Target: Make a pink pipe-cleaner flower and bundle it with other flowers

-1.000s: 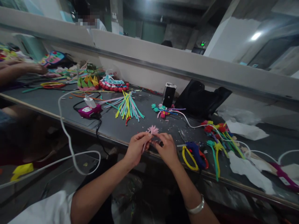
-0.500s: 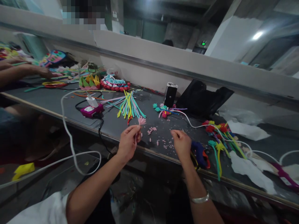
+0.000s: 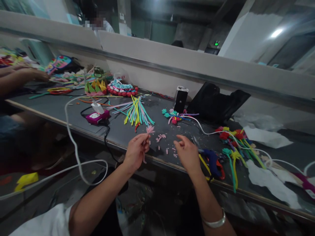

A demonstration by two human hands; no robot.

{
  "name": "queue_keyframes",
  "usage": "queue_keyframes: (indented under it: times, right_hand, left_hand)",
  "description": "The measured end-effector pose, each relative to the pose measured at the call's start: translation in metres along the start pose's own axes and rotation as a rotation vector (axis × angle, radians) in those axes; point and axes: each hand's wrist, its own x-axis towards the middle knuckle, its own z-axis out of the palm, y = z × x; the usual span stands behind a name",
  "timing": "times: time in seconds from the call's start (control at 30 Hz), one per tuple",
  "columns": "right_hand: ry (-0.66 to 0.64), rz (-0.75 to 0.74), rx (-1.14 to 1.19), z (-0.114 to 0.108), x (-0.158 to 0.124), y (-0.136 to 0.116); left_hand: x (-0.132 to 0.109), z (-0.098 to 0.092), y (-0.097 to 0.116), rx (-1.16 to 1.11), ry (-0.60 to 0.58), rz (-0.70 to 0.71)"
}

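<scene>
My left hand (image 3: 136, 151) pinches a pink flower (image 3: 150, 129) of fuzzy pipe cleaner, its head upright above my fingertips and its stem hanging below the hand. My right hand (image 3: 189, 154) is empty over the table's front part, thumb and forefinger apart. Right beside it lies a pair of scissors (image 3: 214, 164) with dark blue and red handles, partly hidden by the hand. Small pink clippings (image 3: 161, 137) are scattered between my hands. Behind the flower, yellow, teal and lilac pipe cleaners (image 3: 139, 111) lie fanned out.
Finished pipe-cleaner flowers lie in a cluster (image 3: 174, 117) near a black-and-white box (image 3: 181, 99) and in a bunch (image 3: 231, 134) at right. A white cable (image 3: 204, 133) crosses the dark table. A purple power strip (image 3: 97, 117) stands at left. Another person's hands (image 3: 31, 74) work at far left.
My right hand has turned and moved slightly left, its thumb and forefinger spreading from a closed pinch. My left hand still holds the pink flower, almost unmoved.
</scene>
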Motion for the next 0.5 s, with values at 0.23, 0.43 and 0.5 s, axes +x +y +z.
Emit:
queue_keyframes:
  times: [0.23,0.43,0.5]
  right_hand:
    - [0.026,-0.337,-0.332,0.029,-0.013,-0.021]
    - [0.043,-0.348,-0.442,0.028,-0.008,-0.013]
    - [0.09,-0.363,-0.471,0.019,-0.005,-0.008]
  left_hand:
    - [-0.004,0.004,-0.004,0.01,-0.014,-0.019]
    - [-0.007,0.004,-0.004,0.037,-0.007,0.008]
    - [-0.009,0.004,-0.003,0.047,-0.005,0.017]
